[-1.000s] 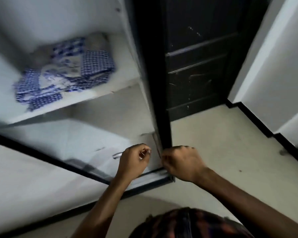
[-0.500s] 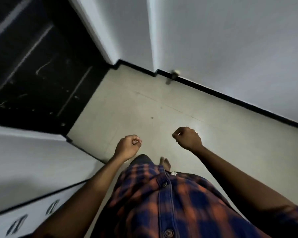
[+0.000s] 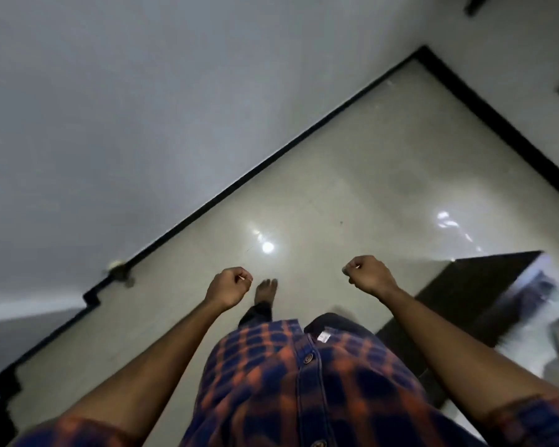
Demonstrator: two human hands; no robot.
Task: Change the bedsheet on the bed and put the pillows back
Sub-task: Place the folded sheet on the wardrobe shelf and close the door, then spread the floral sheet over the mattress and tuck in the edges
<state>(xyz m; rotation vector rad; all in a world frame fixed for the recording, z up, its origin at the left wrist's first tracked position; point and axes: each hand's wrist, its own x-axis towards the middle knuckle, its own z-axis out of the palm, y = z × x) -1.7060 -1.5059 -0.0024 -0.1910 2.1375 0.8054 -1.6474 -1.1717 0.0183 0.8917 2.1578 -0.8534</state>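
Where the left arm ends, left hand (image 3: 228, 287): fingers (image 3: 244, 279) curled together into a fist, knuckles up, with nothing seen inside them.
Right hand (image 3: 368, 274): fingers (image 3: 349, 267) likewise folded tight against the palm, with nothing visible in their grip; it is level with the left hand and well apart from it.
Forearms: both bare and stretched forward from rolled plaid cuffs at the bottom corners.
Shirt (image 3: 288, 382): orange and navy check, buttoned down the middle, filling the lower centre between the arms.
Foot (image 3: 266, 290): bare, planted on the floor just right of the left fist, with a dark trouser leg (image 3: 259, 312) behind it.
Floor (image 3: 352, 175): pale glossy tile with bright light reflections.
Skirting (image 3: 239, 185): black band running diagonally where the floor meets the wall (image 3: 126, 108), stepping at the lower left.
Small fitting (image 3: 118, 269): pale and blurred, sitting at the skirting.
Dark frame (image 3: 478, 285): at the right edge, with a smeared pale surface (image 3: 536, 304) beyond it; too blurred to tell whether this is the bed.
Bedsheet and pillows: cannot be made out anywhere in this view.
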